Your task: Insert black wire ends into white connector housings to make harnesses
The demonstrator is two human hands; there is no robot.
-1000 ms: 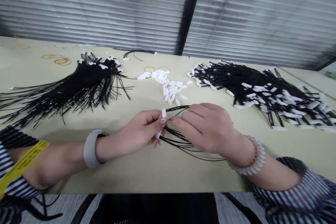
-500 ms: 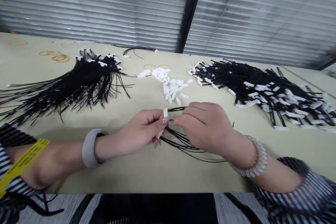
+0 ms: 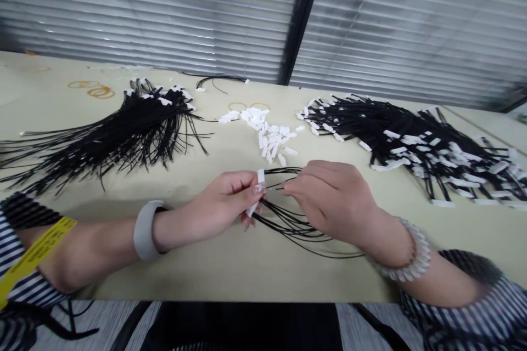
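Note:
My left hand (image 3: 234, 200) pinches a long white plastic connector (image 3: 261, 176) between thumb and fingers. Its two ends show above and below the thumb, and the middle is covered. Several thin black wires (image 3: 288, 218) run from the connector toward the right, looping under my other hand. My right hand (image 3: 329, 197) is closed, with thumb and fingertip pinching one black wire (image 3: 277, 186). That wire's bare tip points left at the connector, a short way from my left thumb. The lower fingers of my right hand are curled and partly hidden.
Loose white connectors (image 3: 274, 137) lie in a pile beyond my hands. A bundle of black wires (image 3: 102, 131) spreads at left, and wired connectors (image 3: 407, 137) heap at right. Rubber bands (image 3: 100, 91) lie at the back left of the table (image 3: 206, 274), before window blinds (image 3: 164, 11).
My right hand has drawn slightly to the right, away from the connector, so more of the pinched wire shows. My left hand keeps its hold on the connector.

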